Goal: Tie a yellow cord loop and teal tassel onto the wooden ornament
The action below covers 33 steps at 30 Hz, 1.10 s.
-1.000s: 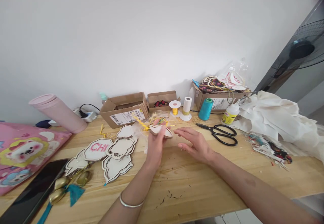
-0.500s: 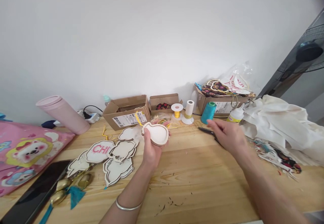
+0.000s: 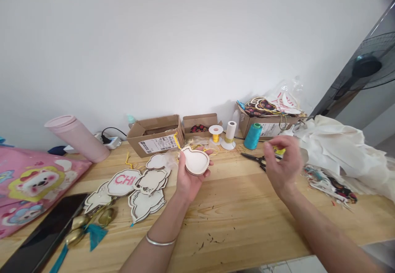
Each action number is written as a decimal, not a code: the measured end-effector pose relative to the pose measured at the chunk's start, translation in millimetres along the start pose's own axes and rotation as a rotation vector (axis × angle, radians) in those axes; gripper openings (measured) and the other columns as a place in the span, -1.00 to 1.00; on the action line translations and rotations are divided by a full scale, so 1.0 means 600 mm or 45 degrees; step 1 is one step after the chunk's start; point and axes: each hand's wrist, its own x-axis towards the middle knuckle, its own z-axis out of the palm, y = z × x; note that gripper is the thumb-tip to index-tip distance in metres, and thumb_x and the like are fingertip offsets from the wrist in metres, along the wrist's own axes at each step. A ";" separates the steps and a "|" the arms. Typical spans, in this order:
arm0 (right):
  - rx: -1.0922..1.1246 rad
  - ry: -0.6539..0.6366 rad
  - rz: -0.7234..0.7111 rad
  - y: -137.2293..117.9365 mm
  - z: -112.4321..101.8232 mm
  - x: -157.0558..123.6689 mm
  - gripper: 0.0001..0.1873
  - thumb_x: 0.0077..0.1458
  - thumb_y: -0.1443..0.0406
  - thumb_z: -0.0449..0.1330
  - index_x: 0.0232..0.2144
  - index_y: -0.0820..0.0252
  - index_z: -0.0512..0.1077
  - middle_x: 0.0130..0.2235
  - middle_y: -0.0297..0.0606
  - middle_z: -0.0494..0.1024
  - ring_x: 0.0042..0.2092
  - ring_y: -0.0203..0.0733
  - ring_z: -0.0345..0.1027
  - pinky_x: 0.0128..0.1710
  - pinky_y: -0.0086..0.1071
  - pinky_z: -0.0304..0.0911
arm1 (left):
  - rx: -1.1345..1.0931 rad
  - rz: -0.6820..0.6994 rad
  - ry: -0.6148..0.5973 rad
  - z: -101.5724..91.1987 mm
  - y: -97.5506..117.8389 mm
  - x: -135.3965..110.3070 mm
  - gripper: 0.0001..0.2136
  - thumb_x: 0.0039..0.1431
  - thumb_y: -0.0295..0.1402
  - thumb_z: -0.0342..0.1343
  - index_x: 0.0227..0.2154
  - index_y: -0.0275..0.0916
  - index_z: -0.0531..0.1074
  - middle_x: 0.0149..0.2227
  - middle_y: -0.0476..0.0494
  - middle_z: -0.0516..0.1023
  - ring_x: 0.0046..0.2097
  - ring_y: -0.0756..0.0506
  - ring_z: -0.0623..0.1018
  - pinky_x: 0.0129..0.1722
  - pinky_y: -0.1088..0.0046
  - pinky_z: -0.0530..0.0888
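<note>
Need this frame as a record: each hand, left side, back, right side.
left_hand: left hand grips gourd-shaped frame, yellow cord at its narrow end
right_hand: right hand raised, curled, partly hiding black scissors; contents unclear
left_side: panel lettered CHI, black phone
back: teal thread cone before filled cardboard box
right_side: heaped white fabric

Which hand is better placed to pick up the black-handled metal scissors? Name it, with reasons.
Probably the right hand: it overlaps the scissors in view and looks nearer, though blur hides whether it pinches anything. The left hand, farther off, holds a pale, pear-shaped wooden frame.
</note>
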 end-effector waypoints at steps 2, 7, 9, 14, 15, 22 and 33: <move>-0.073 0.276 -0.219 -0.016 -0.004 0.009 -0.90 0.03 0.30 0.07 -0.33 0.15 0.31 -0.32 -0.22 0.39 -0.22 -0.15 0.24 -0.21 -0.23 0.13 | -0.009 -0.022 -0.067 0.000 -0.001 -0.001 -0.48 0.07 0.03 -0.21 -0.10 -0.29 0.31 -0.11 -0.31 0.43 -0.37 -0.07 0.47 -0.60 0.55 0.28; -0.014 -0.225 -0.514 -0.054 0.039 -0.023 -0.79 0.07 0.25 0.02 -0.22 0.17 0.32 -0.23 -0.19 0.45 -0.17 -0.15 0.27 -0.18 -0.23 0.15 | 0.031 -0.133 -0.213 -0.013 -0.005 -0.001 -0.35 0.01 0.12 -0.23 -0.03 -0.32 0.28 -0.13 -0.35 0.45 -0.38 -0.07 0.47 -0.63 0.57 0.26; 0.068 -0.448 -0.467 -0.050 0.058 -0.042 -0.72 0.10 0.22 -0.02 -0.17 0.19 0.33 -0.14 -0.13 0.43 -0.10 -0.13 0.25 -0.13 -0.20 0.15 | 0.080 -0.202 -0.220 -0.020 -0.008 -0.001 -0.37 0.02 0.10 -0.21 -0.07 -0.34 0.32 -0.21 -0.33 0.49 -0.38 -0.09 0.49 -0.62 0.55 0.27; 0.290 -0.726 -0.159 -0.027 0.080 -0.066 -0.73 0.12 0.23 -0.02 -0.28 0.17 0.45 -0.16 -0.16 0.46 -0.08 -0.15 0.26 -0.09 -0.21 0.18 | 0.236 -0.289 -0.107 -0.029 -0.017 0.004 -0.62 0.07 -0.12 -0.06 -0.22 -0.32 0.41 -0.37 -0.20 0.53 -0.42 -0.06 0.49 -0.57 0.54 0.31; 0.324 -0.741 -0.104 -0.024 0.080 -0.067 -0.73 0.11 0.22 -0.01 -0.31 0.17 0.47 -0.19 -0.17 0.48 -0.11 -0.15 0.29 -0.10 -0.21 0.20 | 0.266 -0.278 -0.077 -0.029 -0.019 0.005 -0.65 0.06 -0.15 -0.03 -0.25 -0.32 0.42 -0.39 -0.18 0.53 -0.43 -0.04 0.49 -0.55 0.54 0.32; 0.583 -0.978 0.155 -0.011 0.090 -0.073 -0.62 0.10 0.10 -0.04 -0.28 0.18 0.48 -0.25 -0.18 0.52 -0.20 -0.13 0.37 -0.17 -0.20 0.29 | 0.700 -0.133 -0.042 -0.033 -0.030 0.011 -0.70 -0.07 -0.18 0.13 -0.48 -0.39 0.46 -0.55 -0.10 0.48 -0.54 0.06 0.38 -0.53 0.57 0.26; 0.756 -1.116 0.536 -0.003 0.098 -0.084 -0.47 -0.13 0.04 0.17 -0.14 0.23 0.42 -0.10 -0.17 0.46 -0.13 -0.04 0.37 -0.11 -0.15 0.29 | 0.673 -0.098 0.032 -0.020 -0.025 0.006 -0.51 -0.08 0.05 -0.02 -0.41 -0.35 0.47 -0.46 -0.20 0.54 -0.39 -0.09 0.48 -0.44 0.45 0.35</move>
